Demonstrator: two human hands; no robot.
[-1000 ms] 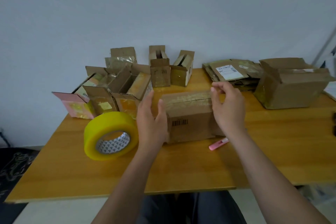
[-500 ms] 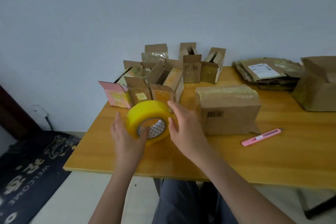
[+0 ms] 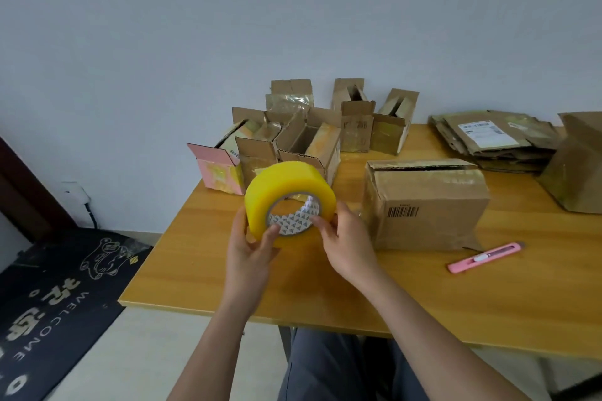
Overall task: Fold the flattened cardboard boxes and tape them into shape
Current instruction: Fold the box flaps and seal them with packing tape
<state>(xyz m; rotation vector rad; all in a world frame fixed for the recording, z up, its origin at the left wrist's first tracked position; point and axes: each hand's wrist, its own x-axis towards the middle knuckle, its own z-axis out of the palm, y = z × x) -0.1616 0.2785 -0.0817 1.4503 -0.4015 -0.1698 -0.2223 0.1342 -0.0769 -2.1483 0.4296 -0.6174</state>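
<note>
Both hands hold a big yellow tape roll (image 3: 286,182) above the table's front left part. My left hand (image 3: 250,251) grips its lower left rim, thumb on the patterned inner core. My right hand (image 3: 345,238) grips the right rim, fingertips reaching into the core. A folded brown cardboard box (image 3: 426,202) with a barcode stands on the table just right of my hands; its top flaps are closed with a dark gap along the seam. A stack of flattened boxes (image 3: 495,140) lies at the back right.
Several small folded boxes (image 3: 293,143) with open flaps cluster at the back left of the wooden table (image 3: 423,296). A larger brown box (image 3: 576,166) sits at the far right. A pink utility knife (image 3: 485,257) lies right of the barcode box. A dark doormat (image 3: 55,299) covers the floor left.
Both hands left the barcode box, went left to the tape roll and lifted it off the table. The view swung left and down.
</note>
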